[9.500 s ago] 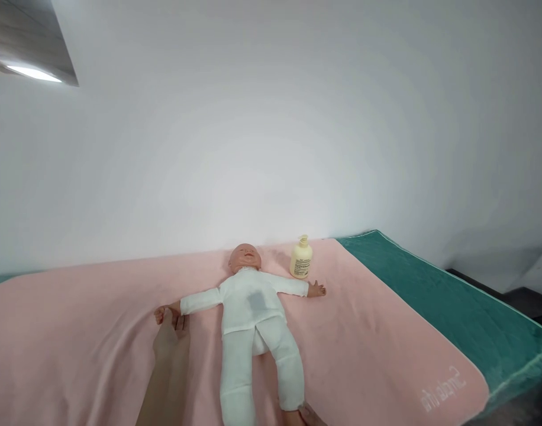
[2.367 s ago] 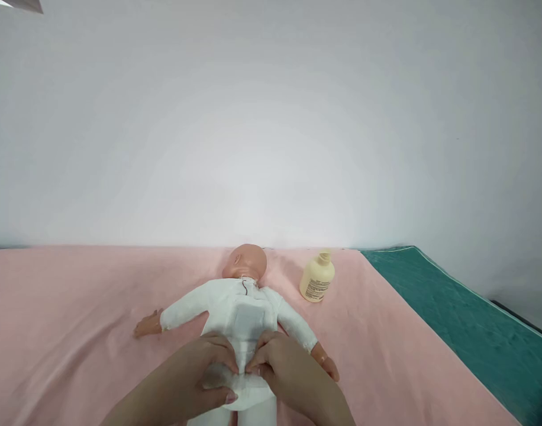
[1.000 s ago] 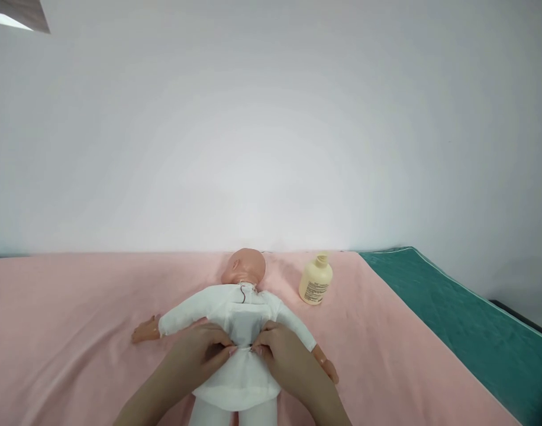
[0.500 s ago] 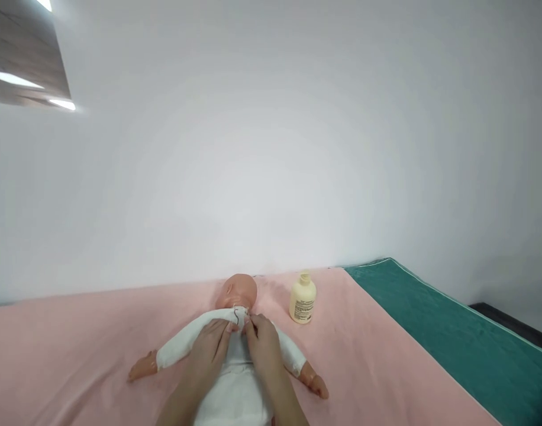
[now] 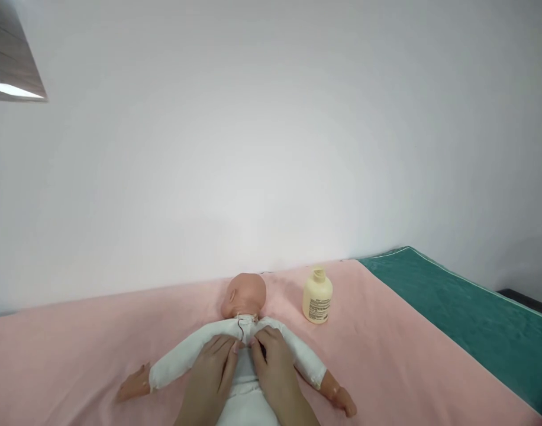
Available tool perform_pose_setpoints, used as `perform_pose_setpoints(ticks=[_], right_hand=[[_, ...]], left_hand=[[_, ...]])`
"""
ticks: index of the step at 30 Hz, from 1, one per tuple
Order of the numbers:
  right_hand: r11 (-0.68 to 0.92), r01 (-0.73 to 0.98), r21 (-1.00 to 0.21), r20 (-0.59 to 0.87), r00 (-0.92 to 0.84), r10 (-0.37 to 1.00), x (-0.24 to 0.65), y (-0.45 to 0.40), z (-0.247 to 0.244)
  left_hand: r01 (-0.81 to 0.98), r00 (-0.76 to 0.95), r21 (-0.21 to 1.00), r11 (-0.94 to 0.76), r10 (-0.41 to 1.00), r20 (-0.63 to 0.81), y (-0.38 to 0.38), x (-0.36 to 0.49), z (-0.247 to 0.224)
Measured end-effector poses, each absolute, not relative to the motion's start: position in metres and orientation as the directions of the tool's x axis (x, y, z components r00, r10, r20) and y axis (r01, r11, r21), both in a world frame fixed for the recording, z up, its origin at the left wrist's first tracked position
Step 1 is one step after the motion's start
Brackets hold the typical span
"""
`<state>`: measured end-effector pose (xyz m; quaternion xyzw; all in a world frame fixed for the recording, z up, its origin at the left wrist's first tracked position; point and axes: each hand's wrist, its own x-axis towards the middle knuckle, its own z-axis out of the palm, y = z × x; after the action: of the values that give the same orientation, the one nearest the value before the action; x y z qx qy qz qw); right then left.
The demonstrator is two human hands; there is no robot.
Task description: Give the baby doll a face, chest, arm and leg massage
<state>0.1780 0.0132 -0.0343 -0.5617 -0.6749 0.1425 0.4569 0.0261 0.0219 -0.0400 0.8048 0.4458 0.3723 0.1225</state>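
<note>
A doll (image 5: 248,294) with a bare tan head and a white cloth body lies on its back, arms spread to both sides and its head turned. My left hand (image 5: 216,364) rests on its upper chest, thumb and fingers pressed together at the cloth below the neck. Beside it my right hand (image 5: 271,358) is closed at the same part of the chest, its fingertips pinched near the middle. A dark thread or line curves on the cloth just above my left thumb. Whether the fingertips hold a fold of cloth is too small to tell for certain.
A pale yellow bottle (image 5: 318,297) with printed text stands right of the doll's head. Pink cloth (image 5: 381,361) covers the surface, with a green cloth (image 5: 466,313) at the right. A white wall (image 5: 253,148) rises behind.
The view has shifted, so the bottle appears farther right. Both hands have moved slightly down the doll's chest, away from the neck, which shows more of the upper chest.
</note>
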Motion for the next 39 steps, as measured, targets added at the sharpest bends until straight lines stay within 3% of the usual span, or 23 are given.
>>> perform_pose_setpoints(ticks=[6,17,25,39], right_hand=[[0.413,0.551,-0.725,0.505,0.017,0.863,0.180,0.008,-0.029],[0.334,0.649,-0.683,0.411,-0.037,0.911,0.180,0.011,-0.030],[0.426,0.541,-0.725,0.502,-0.008,0.865,0.181,0.010,-0.031],[0.366,0.619,-0.695,0.385,-0.109,0.916,0.184,0.010,-0.031]], left_hand=[[0.642,0.250,0.495,-0.585,0.770,0.586,0.023,0.021,-0.041],[0.692,0.317,0.506,-0.515,0.846,0.428,0.023,0.025,-0.034],[0.671,0.274,0.477,-0.567,0.788,0.551,0.026,0.025,-0.045],[0.717,0.309,0.448,-0.534,0.819,0.483,0.029,0.026,-0.045]])
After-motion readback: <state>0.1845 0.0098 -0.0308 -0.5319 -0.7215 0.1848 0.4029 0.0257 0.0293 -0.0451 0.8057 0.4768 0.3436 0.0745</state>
